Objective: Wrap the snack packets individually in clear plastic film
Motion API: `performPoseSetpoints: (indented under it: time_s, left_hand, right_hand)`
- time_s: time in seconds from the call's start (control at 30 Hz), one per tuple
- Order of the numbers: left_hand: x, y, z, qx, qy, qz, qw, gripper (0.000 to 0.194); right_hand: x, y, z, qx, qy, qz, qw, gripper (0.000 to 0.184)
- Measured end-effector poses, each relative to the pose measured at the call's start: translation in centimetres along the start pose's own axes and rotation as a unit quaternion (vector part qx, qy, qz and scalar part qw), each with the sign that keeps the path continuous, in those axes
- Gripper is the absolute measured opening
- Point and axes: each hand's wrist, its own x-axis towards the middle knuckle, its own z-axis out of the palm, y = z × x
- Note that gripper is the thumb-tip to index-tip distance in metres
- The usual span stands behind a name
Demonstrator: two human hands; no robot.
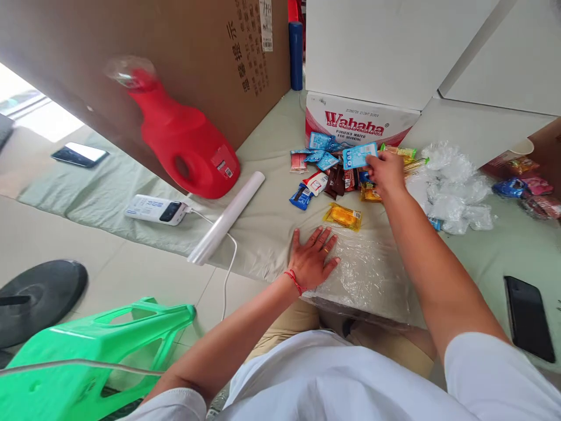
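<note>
**Blue packet (359,155) pinched in the right hand (388,174) over a cloth-covered surface (267,146)**

The right thumb and fingers are closed on one edge of the blue packet, which is at the right part of a heap of small snack packets (335,180); whether it touches those beneath cannot be told. The left hand (313,257) lies palm down, fingers spread and gripping nothing, at the left side of a sheet of clear film (368,272) near the front edge. A yellow packet (342,217) lies just beyond the film.

Behind the heap stands a red-and-white Wahaha carton (359,117). To the right is a pile of clear, crinkled bundles (456,187), with a dark phone (529,318) lying nearer the person.

The pale green cloth is creased. On its left side, a roll of film (227,217) lies aslant beside a white power bank (155,209) with a cable (233,257) plugged in; another phone (79,154) lies farther off. A red jug (186,140) is in front of a big brown cardboard box (197,35), and a blue cylinder (296,55) stands at the box's far corner.

Below, on a pale tiled floor (127,248), are a green plastic stool (79,351) and a round black base (48,292).
</note>
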Motion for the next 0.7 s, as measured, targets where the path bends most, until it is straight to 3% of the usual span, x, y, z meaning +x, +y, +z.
performPoseSetpoints:
  time_s: [0.1, 0.23, 0.3, 0.37, 0.43, 0.53, 0.6, 0.7]
  left_hand:
    - [0.3, 0.5, 0.3, -0.019, 0.031, -0.024, 0.999, 0.056]
    - [0.4, 1.1, 0.6, -0.03, 0.049, -0.037, 0.998, 0.053]
    - [0.4, 1.0, 0.6, -0.027, 0.042, -0.039, 0.998, 0.053]
    - [0.2, 0.8, 0.5, -0.021, 0.03, -0.04, 0.999, 0.052]
    - [0.1, 0.5, 0.5, -0.017, 0.022, -0.04, 0.999, 0.053]
    - [-0.1, 0.4, 0.6, -0.015, 0.02, -0.035, 0.999, 0.054]
    - [-0.1, 0.4, 0.6, -0.015, 0.02, -0.033, 0.999, 0.055]
    - [-0.1, 0.5, 0.6, -0.012, 0.021, -0.036, 0.999, 0.056]
  right_hand:
    - [-9.3, 1.2, -2.4, 0.103, 0.021, 0.076, 0.992, 0.034]
    - [-21.2, 4.0, -1.3, 0.201, 0.057, 0.195, 0.958, 0.045]
    - [-24.8, 5.1, 0.0, 0.166, 0.059, 0.211, 0.961, 0.046]
    - [-26.7, 5.8, 0.2, 0.042, 0.027, 0.188, 0.981, 0.046]
    - [-26.9, 5.8, -0.8, -0.149, -0.004, 0.122, 0.981, 0.043]
    - [-24.1, 4.8, -3.2, -0.366, -0.004, -0.005, 0.93, 0.039]
    - [-20.2, 3.8, -3.6, -0.407, -0.015, -0.078, 0.91, 0.036]
    - [-13.5, 2.8, -1.3, -0.417, -0.075, -0.146, 0.894, 0.047]
